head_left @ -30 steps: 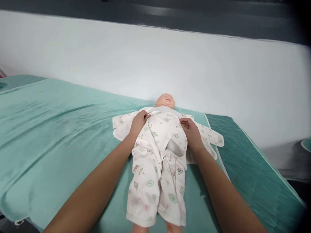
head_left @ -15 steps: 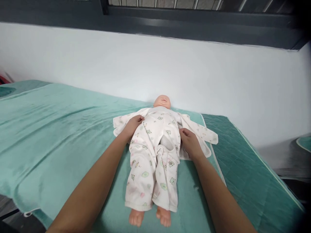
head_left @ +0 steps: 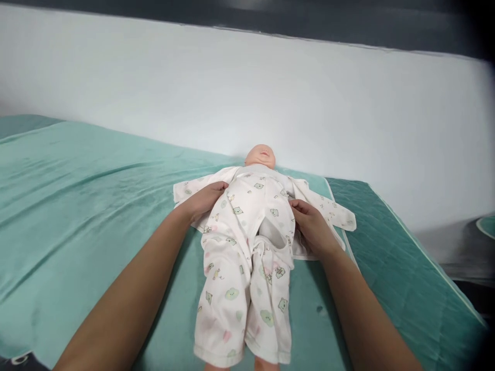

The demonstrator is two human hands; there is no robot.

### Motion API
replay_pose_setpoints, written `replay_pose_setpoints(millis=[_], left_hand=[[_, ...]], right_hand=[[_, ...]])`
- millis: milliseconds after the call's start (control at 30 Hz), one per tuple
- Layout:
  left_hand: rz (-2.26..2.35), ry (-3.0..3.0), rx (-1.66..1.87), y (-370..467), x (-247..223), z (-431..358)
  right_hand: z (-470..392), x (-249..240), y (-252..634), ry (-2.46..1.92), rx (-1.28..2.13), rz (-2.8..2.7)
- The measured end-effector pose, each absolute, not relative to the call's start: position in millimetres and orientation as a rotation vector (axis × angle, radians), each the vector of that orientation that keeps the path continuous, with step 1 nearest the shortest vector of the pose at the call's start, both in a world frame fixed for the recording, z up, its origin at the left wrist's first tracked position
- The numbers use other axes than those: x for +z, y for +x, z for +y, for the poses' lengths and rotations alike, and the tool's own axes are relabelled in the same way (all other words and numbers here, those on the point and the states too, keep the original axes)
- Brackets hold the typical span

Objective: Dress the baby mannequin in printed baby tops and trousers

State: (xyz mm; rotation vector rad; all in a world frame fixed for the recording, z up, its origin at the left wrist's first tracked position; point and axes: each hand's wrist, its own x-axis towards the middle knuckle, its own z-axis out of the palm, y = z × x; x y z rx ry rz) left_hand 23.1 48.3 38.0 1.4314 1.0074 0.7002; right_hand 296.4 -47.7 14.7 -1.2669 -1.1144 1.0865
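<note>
A baby doll point(head_left: 261, 155) lies on its back, head toward the wall and feet at the lower edge of the view. White printed baby pants point(head_left: 228, 288) cover its legs and reach up over its belly, with a split at the crotch. Beneath and beside it a matching shirt point(head_left: 336, 212) is spread, sleeves out to both sides. My left hand point(head_left: 209, 199) is closed on the pants at the waist on the left. On the opposite side, my right hand point(head_left: 312, 222) pinches the pants at the hip, its fingertips partly hidden.
A light green sheet point(head_left: 96, 206) with folds covers the surface under the doll. To the right lies a darker green quilted pad point(head_left: 390, 257) with a pale edge. The white wall point(head_left: 193, 93) rises right behind the doll's head.
The view has tilted down and come closer, so the doll's feet are now mostly cut off. Both hands stay at the sides of the pants, with the left wrist turned slightly outward.
</note>
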Motion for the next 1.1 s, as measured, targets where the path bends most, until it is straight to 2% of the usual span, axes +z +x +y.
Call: replay_pose_setpoints(millis=[133,400,700,900,1100], left_hand=[[0.98,1.414,0.713,23,36,51],[1.056,1.522,0.775,27,38,47],[1.226,1.713,0.847,30,33,48],[0.997,1.672,0.597,14,43,48],[0.862,1.625,0.55,8,47,46]], right_hand=[[-45,12,292,-1.232,0.885,-1.139],[-45,20,289,-1.397,0.802,-1.31],[-43,14,288,-1.338,1.027,-0.947],[-50,19,292,-1.36,1.109,-1.008],[-52,20,304,-1.379,1.219,-1.1]])
